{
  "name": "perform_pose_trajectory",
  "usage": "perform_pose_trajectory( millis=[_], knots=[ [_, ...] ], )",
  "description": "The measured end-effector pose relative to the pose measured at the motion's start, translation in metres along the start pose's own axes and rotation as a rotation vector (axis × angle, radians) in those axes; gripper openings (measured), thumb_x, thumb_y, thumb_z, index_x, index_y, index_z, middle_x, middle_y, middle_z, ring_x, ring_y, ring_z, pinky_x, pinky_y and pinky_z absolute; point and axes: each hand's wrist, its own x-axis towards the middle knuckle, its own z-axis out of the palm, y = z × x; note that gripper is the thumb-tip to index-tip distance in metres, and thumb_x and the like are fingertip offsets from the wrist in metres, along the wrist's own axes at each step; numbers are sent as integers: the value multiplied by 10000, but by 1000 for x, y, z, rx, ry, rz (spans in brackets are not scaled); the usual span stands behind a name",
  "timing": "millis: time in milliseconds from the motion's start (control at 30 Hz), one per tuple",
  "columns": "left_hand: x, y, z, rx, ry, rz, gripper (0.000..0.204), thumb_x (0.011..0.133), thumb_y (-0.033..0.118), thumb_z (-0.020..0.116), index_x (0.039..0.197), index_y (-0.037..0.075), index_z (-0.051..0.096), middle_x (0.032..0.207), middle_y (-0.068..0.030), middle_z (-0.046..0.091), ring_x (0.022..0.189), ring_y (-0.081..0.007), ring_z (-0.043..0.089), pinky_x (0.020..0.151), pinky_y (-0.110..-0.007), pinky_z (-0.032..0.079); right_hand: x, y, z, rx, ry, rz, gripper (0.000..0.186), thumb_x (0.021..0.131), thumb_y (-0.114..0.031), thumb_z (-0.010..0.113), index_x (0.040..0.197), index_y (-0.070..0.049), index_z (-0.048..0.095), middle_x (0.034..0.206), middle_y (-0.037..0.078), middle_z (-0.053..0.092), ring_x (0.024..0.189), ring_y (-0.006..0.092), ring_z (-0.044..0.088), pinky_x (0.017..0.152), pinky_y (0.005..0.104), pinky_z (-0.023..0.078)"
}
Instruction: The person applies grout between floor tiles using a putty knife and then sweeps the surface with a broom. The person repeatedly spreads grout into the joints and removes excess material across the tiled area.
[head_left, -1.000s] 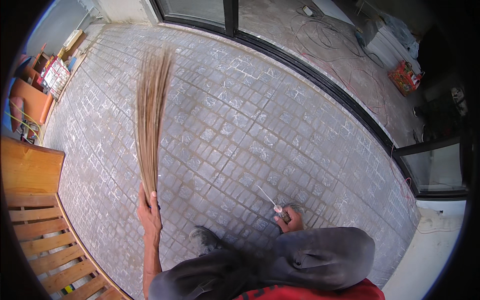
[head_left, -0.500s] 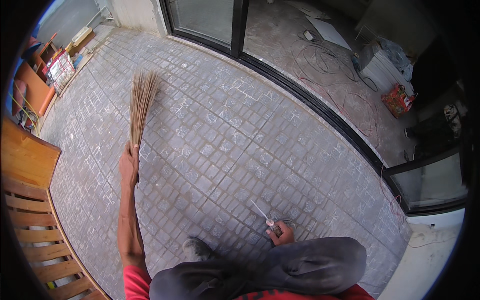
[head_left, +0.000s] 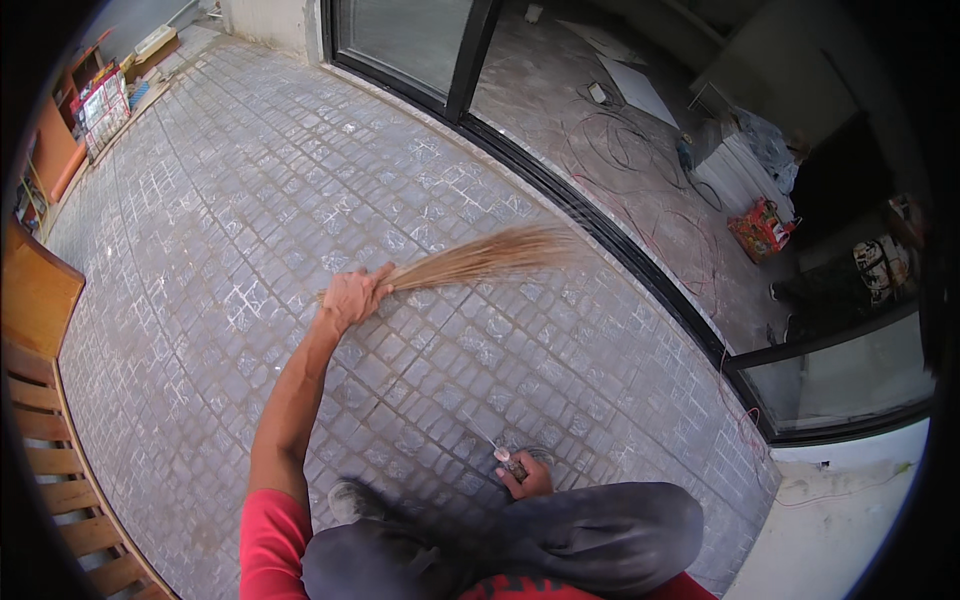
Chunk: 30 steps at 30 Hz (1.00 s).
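Observation:
My left hand (head_left: 357, 296) is closed round the bound end of a stick broom (head_left: 480, 255). Its thin brown bristles fan out to the right over the paved floor, toward the door track, and their tips are blurred. By my knee, my right hand (head_left: 533, 476) grips a small brownish thing with a pale round collar (head_left: 502, 456) and a thin whitish tip pointing up and left. Part of that thing is hidden by my fingers, and I cannot tell its kind.
Grey patterned paving (head_left: 250, 200) lies under me. A black sliding-door track (head_left: 600, 245) borders it on the right; beyond are cables, stacked boards and a red bag (head_left: 763, 232). A person stands inside, in shadow. A wooden slatted bench (head_left: 60, 460) is at left, with stacked goods (head_left: 100, 105) beyond.
My left hand has swung the broom right and nearer, its bristles turning from pointing away to pointing right. My right hand keeps its hold; the view has shifted slightly.

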Motion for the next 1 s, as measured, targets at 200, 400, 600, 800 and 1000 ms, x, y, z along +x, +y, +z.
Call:
perform_pose_trajectory(
  millis=[200,400,600,800,1000],
  knots=[
    [-21,-116,-59,-37,205,-584,510,989,509,478,1340,170,625,1031,-227,715,981,-417,685,806,-524,518,3,8,3,-13,-4,-22,291,836,-300,788,975,-73,670,665,106,584,586,252,580,596,353,455],
    [-163,-41,-31,-565,494,-798,558,1014,399,562,1461,71,498,928,-250,696,814,-407,683,718,-451,508,1,10,1,17,-3,-1,269,836,-277,779,963,-68,668,637,85,545,569,203,545,582,345,434],
    [-276,32,-30,-188,40,-384,533,982,376,619,1446,129,532,988,-250,699,733,-396,674,663,-449,530,1,9,2,69,-20,-29,279,840,-243,771,1019,-47,688,650,58,545,573,153,504,577,322,418],
    [-269,-62,-43,-116,2,-563,537,985,495,554,1412,170,567,962,-244,709,842,-409,694,692,-485,535,6,-4,3,145,24,-139,294,857,-220,750,1077,-31,704,685,52,572,620,117,487,608,302,427],
    [-239,-140,-83,-279,536,-893,533,1008,442,556,1415,98,560,763,-140,660,657,-240,634,619,-391,485,7,0,-2,84,-28,-62,353,864,-241,745,1131,-16,692,685,20,517,604,86,433,579,276,381]
  ],
)
